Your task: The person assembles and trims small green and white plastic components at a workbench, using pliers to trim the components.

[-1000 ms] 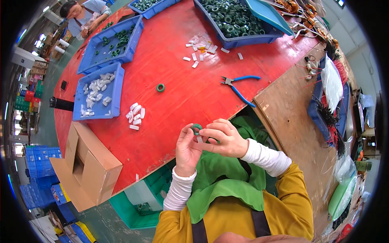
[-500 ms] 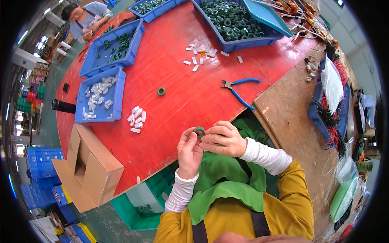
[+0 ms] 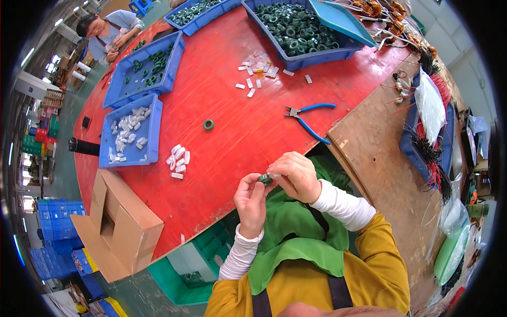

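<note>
Between the thumb and fingers of my left hand [image 3: 250, 203] is a green ring [image 3: 265, 180], held above the table's near edge. My right hand [image 3: 297, 177] is closed in a pinch right beside the ring. Something small and pale shows at its fingertips, too small to make out. Farther off, a single green ring [image 3: 208, 124] lies on the red table [image 3: 227, 153]. A small pile of white pieces [image 3: 178, 160] sits to the left of my hands. Blue-handled cutting pliers [image 3: 309, 120] rest to the right with their handles spread.
Blue trays hold green rings [image 3: 298, 31] and white pieces [image 3: 127, 129]. White strips [image 3: 259, 79] lie scattered mid-table. A cardboard box [image 3: 124, 227] stands at the left edge, and a wooden board [image 3: 375, 142] is on the right. Another person [image 3: 108, 34] sits at the far left.
The ring in my left hand has tilted from facing up to nearly edge-on. My right hand has shifted slightly up, its fingertips now pinched at the ring's upper side.
</note>
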Available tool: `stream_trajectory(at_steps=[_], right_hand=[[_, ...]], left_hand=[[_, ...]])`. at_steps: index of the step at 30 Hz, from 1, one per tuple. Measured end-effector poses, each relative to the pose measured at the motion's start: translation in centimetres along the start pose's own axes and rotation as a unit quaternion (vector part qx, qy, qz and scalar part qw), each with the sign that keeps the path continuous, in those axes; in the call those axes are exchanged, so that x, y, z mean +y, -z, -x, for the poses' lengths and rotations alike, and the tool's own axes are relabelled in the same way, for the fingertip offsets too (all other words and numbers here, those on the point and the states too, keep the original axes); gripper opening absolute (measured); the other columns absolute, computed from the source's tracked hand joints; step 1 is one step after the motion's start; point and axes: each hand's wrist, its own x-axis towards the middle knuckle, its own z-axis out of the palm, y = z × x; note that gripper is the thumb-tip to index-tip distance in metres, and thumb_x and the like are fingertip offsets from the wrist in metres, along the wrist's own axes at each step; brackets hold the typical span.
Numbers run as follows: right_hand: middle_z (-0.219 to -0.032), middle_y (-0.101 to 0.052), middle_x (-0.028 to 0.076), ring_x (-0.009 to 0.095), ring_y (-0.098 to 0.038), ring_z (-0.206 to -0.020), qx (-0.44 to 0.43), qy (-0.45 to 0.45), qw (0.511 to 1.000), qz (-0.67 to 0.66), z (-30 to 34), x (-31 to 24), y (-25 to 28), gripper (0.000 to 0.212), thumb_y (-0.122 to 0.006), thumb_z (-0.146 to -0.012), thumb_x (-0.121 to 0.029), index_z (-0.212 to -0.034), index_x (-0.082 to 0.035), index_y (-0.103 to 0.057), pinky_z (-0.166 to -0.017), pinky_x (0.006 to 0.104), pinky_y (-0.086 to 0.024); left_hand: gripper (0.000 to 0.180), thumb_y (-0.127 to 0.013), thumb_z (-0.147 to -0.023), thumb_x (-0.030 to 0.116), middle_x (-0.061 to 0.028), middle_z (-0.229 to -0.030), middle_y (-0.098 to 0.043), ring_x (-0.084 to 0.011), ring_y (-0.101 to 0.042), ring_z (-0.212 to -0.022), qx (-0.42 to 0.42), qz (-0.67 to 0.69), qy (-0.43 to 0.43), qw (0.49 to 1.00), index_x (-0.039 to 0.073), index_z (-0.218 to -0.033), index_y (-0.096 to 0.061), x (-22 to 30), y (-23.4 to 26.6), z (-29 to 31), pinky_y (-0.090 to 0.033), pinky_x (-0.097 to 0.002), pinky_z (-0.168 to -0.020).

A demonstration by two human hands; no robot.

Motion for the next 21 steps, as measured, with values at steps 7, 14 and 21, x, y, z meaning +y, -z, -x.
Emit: stream_trajectory(at_steps=[7,14,21], right_hand=[[-0.077,-0.063,0.008,0.024,-0.062,-0.067,-0.05,0.001,0.999,0.001,-0.9,0.4,0.5,0.02,-0.071,-0.075,-0.001,-0.09,-0.004,-0.059,-0.059,0.033,-0.048],[-0.074,-0.061,0.007,0.025,-0.061,-0.067,-0.084,-0.01,0.996,-0.006,-0.8,0.5,0.7,0.015,-0.07,-0.077,-0.006,-0.087,-0.005,-0.058,-0.058,0.0343,-0.048],[-0.077,-0.061,0.007,0.019,-0.062,-0.069,-0.143,-0.211,0.952,-0.169,-0.1,-0.3,0.9,0.014,-0.069,-0.08,-0.003,-0.09,0.0,-0.059,-0.062,0.0309,-0.051]], left_hand=[[0.02,-0.058,-0.094,0.009,-0.0104,-0.1,-0.065,-0.0187,-0.065,-0.089,-0.028,-0.115,-0.008,0.993,-0.003,-0.11,-0.055,0.8,0.5,0.3,-0.056,-0.0369,-0.083],[0.016,-0.059,-0.093,0.007,-0.0079,-0.098,-0.061,-0.0172,-0.063,-0.09,-0.068,-0.123,0.023,0.99,-0.003,-0.106,-0.057,1.9,0.8,0.3,-0.056,-0.0334,-0.082],[0.018,-0.06,-0.093,0.008,-0.0102,-0.104,-0.059,-0.0213,-0.064,-0.092,-0.099,-0.087,0.037,0.991,-0.003,-0.107,-0.057,1.2,1.4,0.6,-0.057,-0.0381,-0.082]])
